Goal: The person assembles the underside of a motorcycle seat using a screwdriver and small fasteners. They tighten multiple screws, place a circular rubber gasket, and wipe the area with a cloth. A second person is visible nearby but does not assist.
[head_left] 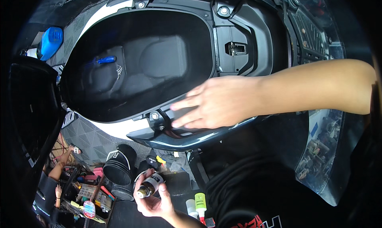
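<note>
My right hand [217,104] reaches in from the right, fingers spread, over the dark side panel [187,142] of a scooter. Its fingertips are at the edge beside the black under-seat storage bin [159,86]; whether they touch is slightly blurred. Below, my left hand [155,200] holds a small dark glass bottle [152,184] with a pale label. The bottle is tilted, its neck toward the lower left. Inside the bin lie a blue-handled screwdriver [106,60] and some small screws [119,71].
The raised seat [34,112] stands at the left. A blue jug [51,43] is beyond it. Black buckets [119,164] and a cluttered tool cart [93,192] are at the lower left, near another person [49,192]. Bottles [200,202] stand by my left forearm.
</note>
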Demonstrator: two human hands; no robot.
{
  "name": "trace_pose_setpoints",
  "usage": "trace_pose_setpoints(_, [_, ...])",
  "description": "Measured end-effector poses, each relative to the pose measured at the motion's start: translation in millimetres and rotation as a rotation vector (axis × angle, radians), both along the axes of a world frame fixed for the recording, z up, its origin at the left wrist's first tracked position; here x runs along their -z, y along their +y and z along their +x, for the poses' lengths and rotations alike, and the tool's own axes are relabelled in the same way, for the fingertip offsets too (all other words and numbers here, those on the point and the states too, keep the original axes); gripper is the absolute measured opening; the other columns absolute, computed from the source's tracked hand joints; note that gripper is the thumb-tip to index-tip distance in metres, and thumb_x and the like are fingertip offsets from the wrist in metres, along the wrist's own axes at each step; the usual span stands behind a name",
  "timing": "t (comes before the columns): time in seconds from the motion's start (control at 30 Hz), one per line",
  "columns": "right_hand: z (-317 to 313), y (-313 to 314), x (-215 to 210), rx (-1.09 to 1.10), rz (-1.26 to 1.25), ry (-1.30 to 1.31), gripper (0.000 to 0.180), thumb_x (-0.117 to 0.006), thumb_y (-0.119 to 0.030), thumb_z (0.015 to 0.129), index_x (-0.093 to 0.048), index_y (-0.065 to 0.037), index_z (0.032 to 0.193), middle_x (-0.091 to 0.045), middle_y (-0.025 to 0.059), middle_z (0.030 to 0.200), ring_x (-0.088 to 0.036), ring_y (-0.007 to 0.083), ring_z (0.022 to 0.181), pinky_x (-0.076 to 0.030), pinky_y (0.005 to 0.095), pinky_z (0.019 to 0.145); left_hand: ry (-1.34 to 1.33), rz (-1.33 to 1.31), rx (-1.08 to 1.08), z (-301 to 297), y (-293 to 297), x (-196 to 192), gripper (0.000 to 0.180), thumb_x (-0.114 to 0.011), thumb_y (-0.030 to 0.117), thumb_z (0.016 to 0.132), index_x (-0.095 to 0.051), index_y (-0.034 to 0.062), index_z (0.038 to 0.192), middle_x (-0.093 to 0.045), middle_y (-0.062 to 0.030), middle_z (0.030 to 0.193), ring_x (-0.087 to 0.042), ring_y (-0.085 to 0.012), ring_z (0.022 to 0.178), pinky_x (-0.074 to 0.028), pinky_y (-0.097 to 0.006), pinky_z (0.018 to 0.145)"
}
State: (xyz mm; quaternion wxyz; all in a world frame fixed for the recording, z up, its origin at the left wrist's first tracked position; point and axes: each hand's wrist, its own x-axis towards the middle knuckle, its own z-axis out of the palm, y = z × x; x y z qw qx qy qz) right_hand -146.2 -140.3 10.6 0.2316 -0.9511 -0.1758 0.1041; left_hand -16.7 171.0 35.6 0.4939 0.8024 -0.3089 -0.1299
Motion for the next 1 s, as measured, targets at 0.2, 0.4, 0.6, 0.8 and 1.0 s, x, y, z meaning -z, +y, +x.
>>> trace_pose_setpoints(0.2, [-8, 12, -3, 0.017, -0.163, -0.041, 0.036, -0.057, -0.023, 0.097, -0.068, -0.017, 0.130, -0.048, -0.0022, 0.158, -0.037, 0.0224, 0.150, -0.033, 0.0394, 0.124, -0.064, 0.108, -0.018, -2, 13, -4, 0.052, -0.081, 0.017, 0.088, -0.058, -0.0159, 0.121, -0.067, -0.0265, 0.112, -0.073, -0.0348, 0.094, -0.061, -0.046, 0.090])
trace_pose_setpoints(0.4, [-17, -4, -1, -0.025, -0.123, -0.113, 0.037, -0.058, -0.024, 0.097, -0.066, -0.019, 0.133, -0.049, -0.0035, 0.156, -0.038, 0.0226, 0.150, -0.033, 0.0420, 0.124, -0.082, 0.050, 0.010, -20, 17, -4, 0.050, -0.074, 0.010, 0.093, -0.052, -0.0165, 0.129, -0.064, -0.0273, 0.120, -0.071, -0.0377, 0.104, -0.061, -0.050, 0.094])
trace_pose_setpoints(0.6, [-59, -17, -42, 0.174, -0.026, 0.197, 0.037, -0.057, -0.017, 0.095, -0.069, -0.013, 0.130, -0.057, 0.0027, 0.150, -0.053, 0.0268, 0.139, -0.043, 0.0416, 0.117, -0.080, 0.051, 0.027, -14, 26, -12, 0.047, -0.073, 0.007, 0.094, -0.051, -0.0160, 0.130, -0.062, -0.0286, 0.125, -0.070, -0.0389, 0.105, -0.060, -0.048, 0.093])
trace_pose_setpoints(0.8, [-103, 14, -116, 0.491, -0.734, 0.238, 0.048, -0.061, -0.013, 0.084, -0.063, 0.013, 0.126, -0.064, 0.0277, 0.132, -0.066, 0.0336, 0.121, -0.052, 0.0398, 0.106, -0.092, 0.001, 0.041, 26, 3, -37, 0.049, -0.077, 0.013, 0.091, -0.057, -0.0160, 0.124, -0.069, -0.0268, 0.112, -0.072, -0.0352, 0.100, -0.059, -0.045, 0.093])
trace_pose_setpoints(1.0, [-86, 6, -48, 0.883, -0.980, 0.181, 0.049, -0.065, -0.008, 0.078, -0.064, 0.014, 0.122, -0.066, 0.0324, 0.126, -0.069, 0.0376, 0.115, -0.059, 0.0397, 0.095, -0.060, -0.070, 0.258, 97, -2, -25, 0.050, -0.071, 0.008, 0.096, -0.049, -0.0143, 0.135, -0.061, -0.0267, 0.129, -0.068, -0.0373, 0.111, -0.057, -0.050, 0.099])
